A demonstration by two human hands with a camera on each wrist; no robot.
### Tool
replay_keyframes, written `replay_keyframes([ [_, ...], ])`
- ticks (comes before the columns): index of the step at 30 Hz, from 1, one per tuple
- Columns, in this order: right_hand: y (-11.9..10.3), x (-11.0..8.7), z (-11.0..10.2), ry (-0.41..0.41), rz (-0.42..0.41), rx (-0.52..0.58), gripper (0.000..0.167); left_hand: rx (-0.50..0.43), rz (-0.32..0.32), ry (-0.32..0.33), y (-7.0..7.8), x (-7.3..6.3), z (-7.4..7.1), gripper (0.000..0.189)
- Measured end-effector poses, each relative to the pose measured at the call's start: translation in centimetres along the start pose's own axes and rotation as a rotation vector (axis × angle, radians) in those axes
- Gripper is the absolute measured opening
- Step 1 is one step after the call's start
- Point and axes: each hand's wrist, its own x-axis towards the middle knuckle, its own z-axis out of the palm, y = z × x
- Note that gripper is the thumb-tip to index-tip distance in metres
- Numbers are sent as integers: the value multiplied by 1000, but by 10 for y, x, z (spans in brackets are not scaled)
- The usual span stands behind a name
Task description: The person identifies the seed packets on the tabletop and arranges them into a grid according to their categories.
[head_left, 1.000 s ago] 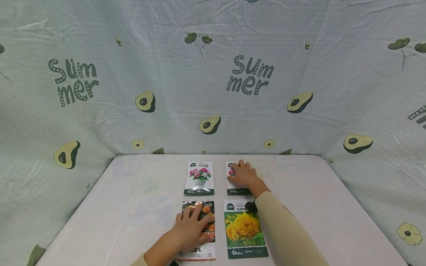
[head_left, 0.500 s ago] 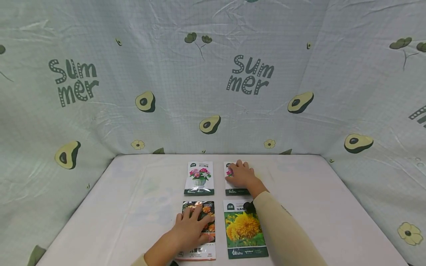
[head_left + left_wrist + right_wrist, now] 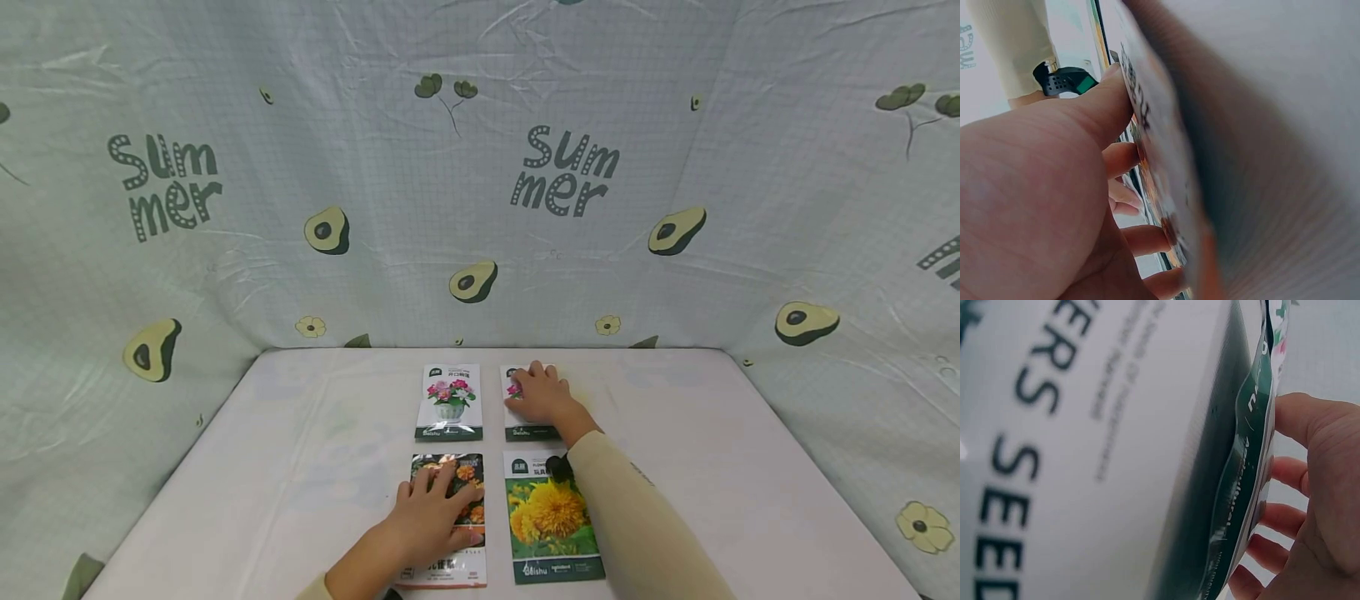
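Observation:
Four flat printed packets would be too exact a count, so: several seed packets lie in two rows on the table. My right hand (image 3: pixel 542 395) rests with spread fingertips on the back right seed packet (image 3: pixel 528 432), white with pink flowers and a green bottom band. In the right wrist view, the fingers (image 3: pixel 1285 519) touch that packet's face. My left hand (image 3: pixel 431 517) lies spread over the front left seed packet (image 3: pixel 457 571), printed with orange flowers. The left wrist view shows its thumb (image 3: pixel 1107 103) and fingertips on the packet. The yellow-flower seed packet (image 3: pixel 551 517) lies under my right forearm.
A matching white seed packet with a potted flower picture (image 3: pixel 450 402) lies at the back left. The pale table (image 3: pixel 315 467) meets a hanging cloth (image 3: pixel 390 183) printed with avocados at its back edge.
My right hand has slid slightly left, and the back right packet has moved left with it. My left hand and the other packets have stayed put.

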Motion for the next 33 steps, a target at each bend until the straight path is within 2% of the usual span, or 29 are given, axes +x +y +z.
replay_keyframes([
  [16,-5,3,-2,1,-3,-3,59,3,1,-9,0,3,0,58],
  [26,-12,1,-3,-1,-14,18,59,1,-25,-27,-3,3,2,57],
  [33,-10,4,-2,-3,8,21,61,5,-9,-18,-2,5,1,57],
])
